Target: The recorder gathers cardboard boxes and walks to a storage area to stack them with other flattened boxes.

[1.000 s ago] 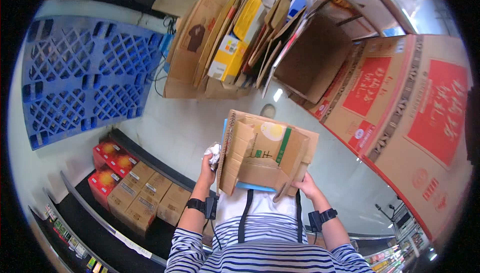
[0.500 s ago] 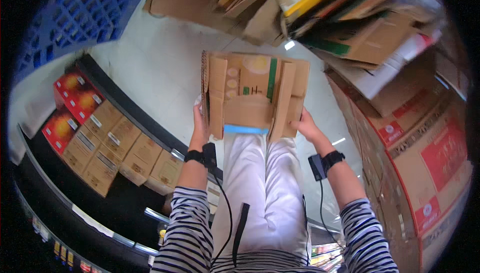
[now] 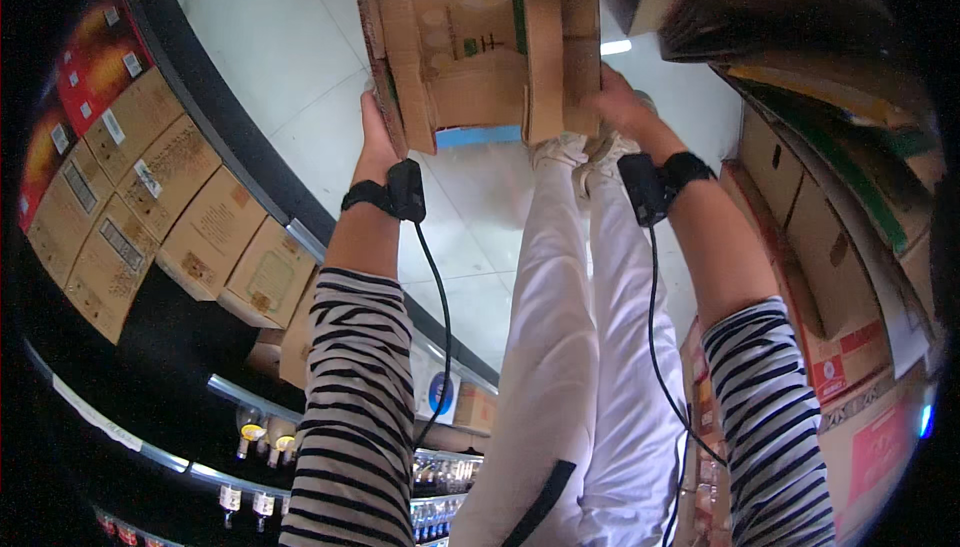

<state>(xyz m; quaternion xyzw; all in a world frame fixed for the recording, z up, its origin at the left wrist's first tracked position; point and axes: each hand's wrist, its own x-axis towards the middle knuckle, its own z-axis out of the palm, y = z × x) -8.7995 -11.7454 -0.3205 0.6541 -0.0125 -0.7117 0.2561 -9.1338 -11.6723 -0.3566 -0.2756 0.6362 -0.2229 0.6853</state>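
Note:
Out in front of my legs, above the floor, I hold a brown cardboard box (image 3: 480,72) between both hands. It has a green stripe, its side flaps stand folded, and a blue strip shows along its near edge. My left hand (image 3: 376,137) is closed on the box's left side, its fingers partly hidden behind the cardboard. On the other side my right hand (image 3: 625,112) grips the right edge, slightly blurred. Each wrist wears a black strap with a small device and a cable.
Brown cartons (image 3: 165,187) and red boxes (image 3: 105,57) fill a dark shelf on the left, with bottles (image 3: 250,437) lower down. On the right stand flattened cardboard (image 3: 835,217) and a red-printed carton (image 3: 880,447). Pale tiled floor (image 3: 300,37) runs between.
The box has moved forward, away from my body, with both arms stretched further. My view has shifted, the blue crate has left it, and the cardboard pile now sits further right.

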